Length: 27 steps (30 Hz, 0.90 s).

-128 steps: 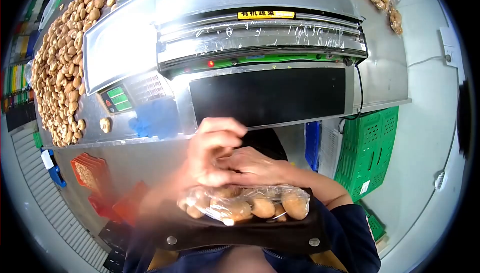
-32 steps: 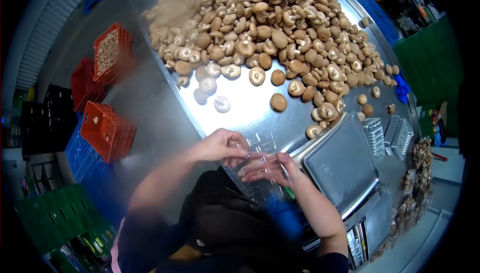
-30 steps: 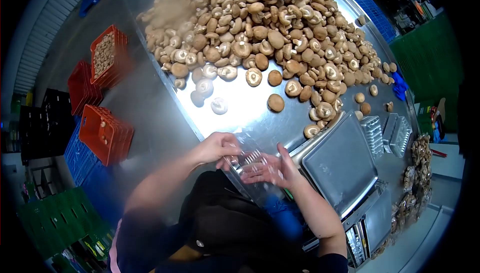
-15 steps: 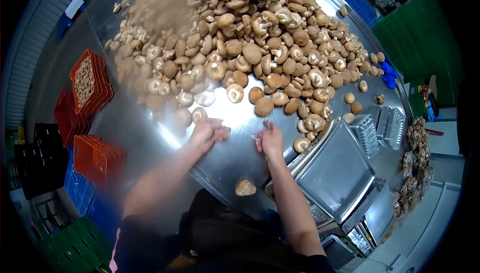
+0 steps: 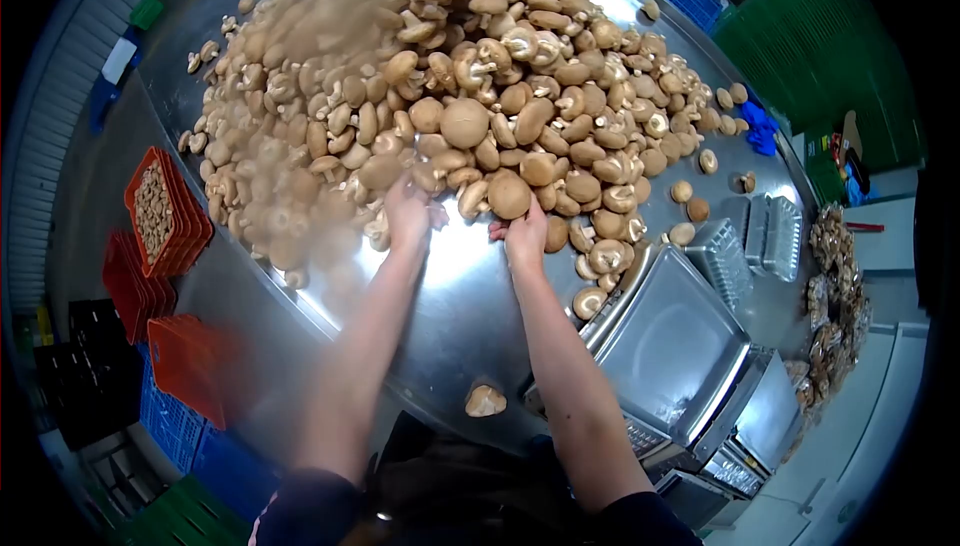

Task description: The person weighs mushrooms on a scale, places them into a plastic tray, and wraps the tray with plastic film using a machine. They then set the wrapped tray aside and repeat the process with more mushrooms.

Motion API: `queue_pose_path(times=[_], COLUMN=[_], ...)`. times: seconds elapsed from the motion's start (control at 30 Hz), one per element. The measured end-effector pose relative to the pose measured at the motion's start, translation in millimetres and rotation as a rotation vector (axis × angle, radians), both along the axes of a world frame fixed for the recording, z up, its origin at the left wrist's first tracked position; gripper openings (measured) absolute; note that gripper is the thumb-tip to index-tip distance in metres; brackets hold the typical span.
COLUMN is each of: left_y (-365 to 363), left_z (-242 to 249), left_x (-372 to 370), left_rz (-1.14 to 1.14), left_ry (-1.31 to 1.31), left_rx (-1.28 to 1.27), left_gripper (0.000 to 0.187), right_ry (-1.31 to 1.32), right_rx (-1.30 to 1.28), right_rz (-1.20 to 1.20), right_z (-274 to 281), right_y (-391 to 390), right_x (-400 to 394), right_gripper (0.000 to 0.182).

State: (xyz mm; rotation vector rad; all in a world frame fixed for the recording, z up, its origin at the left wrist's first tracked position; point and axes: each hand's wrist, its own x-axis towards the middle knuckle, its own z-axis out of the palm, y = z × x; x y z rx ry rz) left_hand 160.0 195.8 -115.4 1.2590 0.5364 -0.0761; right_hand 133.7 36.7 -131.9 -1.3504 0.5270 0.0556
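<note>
A large pile of brown mushrooms (image 5: 465, 124) covers the far part of a metal table (image 5: 460, 316). At the pile's near edge, my left hand (image 5: 410, 214) touches the mushrooms, its fingers partly hidden among them and blurred. My right hand (image 5: 522, 236) is a little to the right, its fingers closed on a round brown mushroom (image 5: 509, 195) with the cap facing up. Nearer my body, a single pale mushroom piece (image 5: 486, 401) lies apart on the metal.
On the right are a scale with a metal tray (image 5: 672, 341), clear plastic containers (image 5: 722, 258), a blue glove (image 5: 760, 130) and bagged mushrooms (image 5: 828, 316). Red crates (image 5: 187, 366) stand at the left, and a green crate (image 5: 820, 66) at the upper right.
Both hands have moved forward from above the bare metal to the pile's edge. My right hand has taken hold of a mushroom. The whole view has shifted slightly.
</note>
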Motion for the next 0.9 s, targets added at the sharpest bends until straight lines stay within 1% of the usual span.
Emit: queue_pose_path(times=[0.03,0.07,0.13,0.17,0.2,0.27,0.3,0.37,0.43,0.47,0.5,0.53,0.57,0.63,0.67,0.7,0.77,0.8,0.9], left_y=[-1,0,2,4,2,-4,-8,-19,-31,-42,-55,-69,-80,-108,-126,-142,-173,-187,-216], left_z=[2,1,15,16,26,53,61,76,87,94,102,106,106,101,104,104,106,111,112], left_x=[-15,-24,-43,-51,-60,-80,-91,-109,-123,-130,-137,-144,-150,-156,-162,-167,-175,-179,-193], left_rz=[0.085,0.078,0.038,-0.003,-0.025,-0.091,-0.122,-0.193,-0.321,-0.354,-0.387,-0.438,-0.527,-0.736,-0.795,-0.874,-1.007,-1.044,-1.078], left_ry=[-0.058,-0.073,-0.081,-0.081,-0.064,-0.044,-0.053,-0.063,-0.047,-0.022,0.003,-0.004,-0.017,0.009,0.019,0.01,-0.003,0.009,-0.086], left_rx=[-0.057,-0.078,-0.103,-0.086,-0.071,-0.07,-0.064,-0.052,-0.048,-0.042,-0.038,-0.107,-0.124,-0.036,-0.007,0.002,0.129,0.201,0.397], left_gripper=[0.035,0.032,0.028,0.035,0.032,0.027,0.028,0.03,0.04,0.035,0.031,0.032,0.031,0.03,0.029,0.03,0.033,0.037,0.039], right_ry=[0.002,-0.005,-0.048,-0.068,-0.056,0.0,0.032,0.01,0.007,-0.005,0.014,-0.006,-0.026,-0.028,-0.026,-0.05,-0.102,-0.045,-0.012], right_rx=[0.044,0.031,0.021,0.015,0.008,-0.032,-0.052,-0.125,-0.285,-0.352,-0.459,-0.486,-0.513,-0.61,-0.658,-0.752,-0.939,-0.777,-1.172], right_rz=[-0.031,-0.001,-0.009,-0.011,0.003,0.029,0.036,0.058,0.05,0.018,0.059,0.014,-0.03,-0.088,-0.116,-0.124,-0.12,-0.193,-0.14], right_z=[9,15,37,47,52,67,76,99,108,115,122,124,125,122,117,106,85,95,94], right_y=[-2,-5,-7,-8,-12,-24,-33,-53,-80,-94,-112,-127,-142,-177,-196,-217,-251,-256,-276], right_x=[-14,-22,-42,-53,-62,-81,-93,-113,-136,-148,-161,-175,-189,-216,-231,-247,-273,-281,-303], right_gripper=[0.03,0.04,0.047,0.051,0.059,0.059,0.06,0.061,0.061,0.059,0.058,0.058,0.057,0.058,0.058,0.057,0.056,0.052,0.049])
